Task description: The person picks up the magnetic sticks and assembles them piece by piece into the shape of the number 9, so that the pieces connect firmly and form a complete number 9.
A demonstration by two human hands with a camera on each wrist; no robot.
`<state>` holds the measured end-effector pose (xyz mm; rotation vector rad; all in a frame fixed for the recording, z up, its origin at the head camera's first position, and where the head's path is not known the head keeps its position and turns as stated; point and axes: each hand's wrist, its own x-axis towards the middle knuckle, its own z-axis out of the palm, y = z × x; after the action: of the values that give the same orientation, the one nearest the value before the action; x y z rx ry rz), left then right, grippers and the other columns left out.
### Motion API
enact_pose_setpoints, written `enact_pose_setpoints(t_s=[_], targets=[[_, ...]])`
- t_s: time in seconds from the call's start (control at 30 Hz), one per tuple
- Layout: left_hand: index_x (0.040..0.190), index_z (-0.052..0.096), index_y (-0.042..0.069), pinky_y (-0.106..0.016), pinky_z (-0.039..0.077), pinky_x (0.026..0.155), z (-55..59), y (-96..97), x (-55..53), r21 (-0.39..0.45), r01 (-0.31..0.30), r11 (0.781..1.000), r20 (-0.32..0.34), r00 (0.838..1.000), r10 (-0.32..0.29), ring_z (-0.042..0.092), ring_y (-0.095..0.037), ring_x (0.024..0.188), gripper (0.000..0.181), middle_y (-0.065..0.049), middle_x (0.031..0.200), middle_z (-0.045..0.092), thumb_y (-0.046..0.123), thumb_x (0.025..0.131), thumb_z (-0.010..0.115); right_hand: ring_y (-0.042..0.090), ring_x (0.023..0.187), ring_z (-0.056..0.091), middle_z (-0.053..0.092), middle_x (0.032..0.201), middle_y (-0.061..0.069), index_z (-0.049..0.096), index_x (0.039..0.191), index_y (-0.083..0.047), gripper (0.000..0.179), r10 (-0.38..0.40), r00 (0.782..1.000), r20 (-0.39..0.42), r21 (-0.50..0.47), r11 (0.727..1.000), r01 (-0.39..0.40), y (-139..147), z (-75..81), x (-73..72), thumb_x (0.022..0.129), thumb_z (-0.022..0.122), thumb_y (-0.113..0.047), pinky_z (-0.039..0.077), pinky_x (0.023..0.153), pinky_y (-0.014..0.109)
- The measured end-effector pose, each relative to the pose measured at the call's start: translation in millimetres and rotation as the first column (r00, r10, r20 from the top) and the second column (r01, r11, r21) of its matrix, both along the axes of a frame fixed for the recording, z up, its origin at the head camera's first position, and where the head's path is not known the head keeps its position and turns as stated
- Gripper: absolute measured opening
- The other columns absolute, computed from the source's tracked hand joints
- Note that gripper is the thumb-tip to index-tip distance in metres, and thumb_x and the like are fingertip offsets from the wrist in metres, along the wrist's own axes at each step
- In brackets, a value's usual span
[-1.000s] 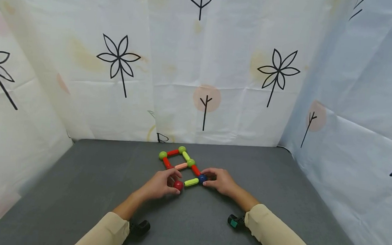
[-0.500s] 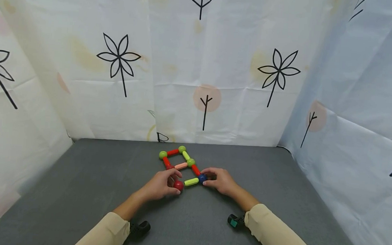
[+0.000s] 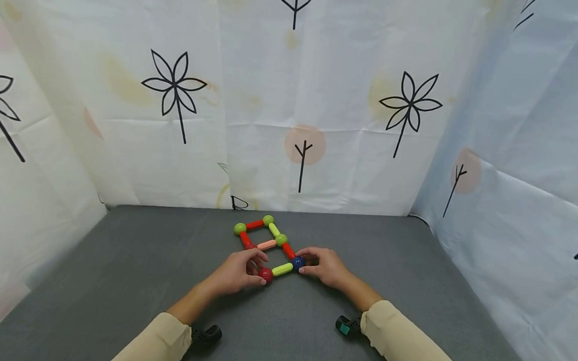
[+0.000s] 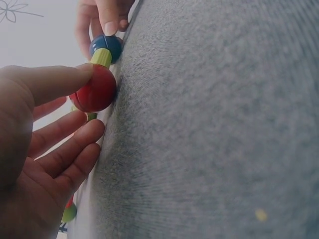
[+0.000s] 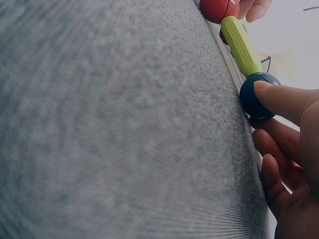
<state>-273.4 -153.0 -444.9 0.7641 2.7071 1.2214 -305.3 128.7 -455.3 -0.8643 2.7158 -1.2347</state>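
Note:
My left hand (image 3: 235, 272) pinches a red ball (image 3: 265, 275) between thumb and fingers. A yellow-green ribbed rod (image 3: 282, 269) runs from this red ball to a blue ball (image 3: 297, 264), touching both. On the blue ball, the right hand (image 3: 327, 267) has its thumb and fingers in a pinch. In the right wrist view the rod (image 5: 240, 47) meets the red ball (image 5: 219, 9) at one end and the blue ball (image 5: 257, 97) at the other. The left wrist view shows the left thumb lying against the red ball (image 4: 97, 90).
Behind the hands, a square of rods and balls lies flat: green balls (image 3: 268, 220), red rods (image 3: 255, 225), a pink rod (image 3: 267, 245). Its near left corner is partly behind the left hand. A grey table (image 3: 114, 280) extends to printed white curtains (image 3: 250, 161).
The left hand's red ball has shifted slightly right, closing the small gap to the yellow-green rod's end. My right hand and the blue ball have stayed put.

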Motion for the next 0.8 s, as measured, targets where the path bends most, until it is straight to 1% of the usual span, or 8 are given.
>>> enact_pose_setpoints(t_s=[0.17,0.3,0.37,0.47,0.57,0.63,0.7,0.8], targets=[[0.117,0.062,0.009,-0.031,0.052,0.072,-1.0,-3.8,-0.1,0.028,-0.022,0.999,-0.012,1.0,0.023,0.062,-0.014,0.086,0.041,-0.002,0.104,0.064,0.015,0.082,0.08,0.019,0.098,0.063,0.068,0.107,0.002,0.067,0.119,-0.013,0.033,0.003,1.0,0.003,-0.003,1.0,-0.003,0.2,0.3,0.1,0.086,0.075,-0.015,0.05,0.084,0.04],[0.113,0.064,0.011,-0.034,0.05,0.075,-1.5,-6.4,-1.0,0.06,-0.101,0.993,-0.075,0.992,0.105,0.061,-0.015,0.086,0.037,-0.006,0.107,0.065,0.013,0.08,0.081,0.019,0.098,0.063,0.068,0.108,0.002,0.067,0.119,-0.012,0.034,0.011,1.0,0.007,-0.006,1.0,-0.011,0.4,1.0,1.4,0.087,0.075,-0.015,0.05,0.083,0.039],[0.11,0.066,0.012,-0.034,0.049,0.074,-1.8,-7.5,-2.7,0.073,-0.163,0.984,-0.118,0.978,0.17,0.059,-0.015,0.084,0.034,-0.004,0.105,0.064,0.013,0.08,0.082,0.019,0.098,0.063,0.068,0.108,0.002,0.067,0.119,-0.012,0.034,0.012,1.0,0.012,-0.008,1.0,-0.012,0.4,1.7,2.3,0.086,0.075,-0.015,0.05,0.083,0.038],[0.105,0.068,0.013,-0.036,0.048,0.072,-2.8,-8.9,-6.9,0.095,-0.266,0.959,-0.157,0.947,0.278,0.058,-0.016,0.082,0.029,-0.004,0.101,0.061,0.013,0.079,0.082,0.019,0.096,0.063,0.068,0.106,0.002,0.067,0.118,-0.011,0.034,0.015,1.0,0.003,-0.001,1.0,-0.015,0.1,2.6,3.3,0.086,0.076,-0.015,0.05,0.081,0.037],[0.103,0.07,0.015,-0.038,0.049,0.072,-5.3,-10.4,-13.4,0.091,-0.36,0.929,-0.173,0.913,0.371,0.06,-0.017,0.083,0.025,-0.005,0.104,0.059,0.014,0.081,0.081,0.018,0.094,0.062,0.067,0.105,0.001,0.067,0.118,-0.012,0.034,0.012,1.0,0.001,0.013,1.0,-0.012,-0.2,3.3,4.3,0.086,0.076,-0.016,0.05,0.08,0.036],[0.106,0.07,0.014,-0.04,0.051,0.075,-7.4,-11.1,-17.7,0.074,-0.399,0.914,-0.179,0.896,0.406,0.062,-0.018,0.086,0.026,-0.007,0.108,0.058,0.015,0.082,0.08,0.017,0.093,0.062,0.066,0.104,-0.001,0.067,0.118,-0.013,0.034,0.013,1.0,0.001,0.018,1.0,-0.013,-0.4,3.9,5.1,0.086,0.076,-0.016,0.049,0.079,0.036],[0.109,0.07,0.014,-0.041,0.051,0.075,-9.1,-11.5,-21.3,0.043,-0.423,0.905,-0.182,0.888,0.423,0.062,-0.019,0.088,0.028,-0.006,0.111,0.058,0.017,0.082,0.08,0.015,0.092,0.061,0.066,0.104,-0.002,0.067,0.118,-0.013,0.033,0.009,1.0,0.004,0.025,1.0,-0.009,-0.8,4.5,6.3,0.086,0.076,-0.017,0.049,0.079,0.035],[0.109,0.071,0.013,-0.041,0.051,0.075,-10.3,-10.5,-25.4,0.008,-0.427,0.904,-0.177,0.89,0.421,0.062,-0.019,0.087,0.028,-0.005,0.113,0.059,0.016,0.083,0.079,0.015,0.091,0.061,0.065,0.103,-0.003,0.066,0.117,-0.013,0.033,0.014,1.0,-0.012,0.038,0.999,-0.013,-0.3,5.8,9.0,0.086,0.076,-0.017,0.049,0.078,0.035]])
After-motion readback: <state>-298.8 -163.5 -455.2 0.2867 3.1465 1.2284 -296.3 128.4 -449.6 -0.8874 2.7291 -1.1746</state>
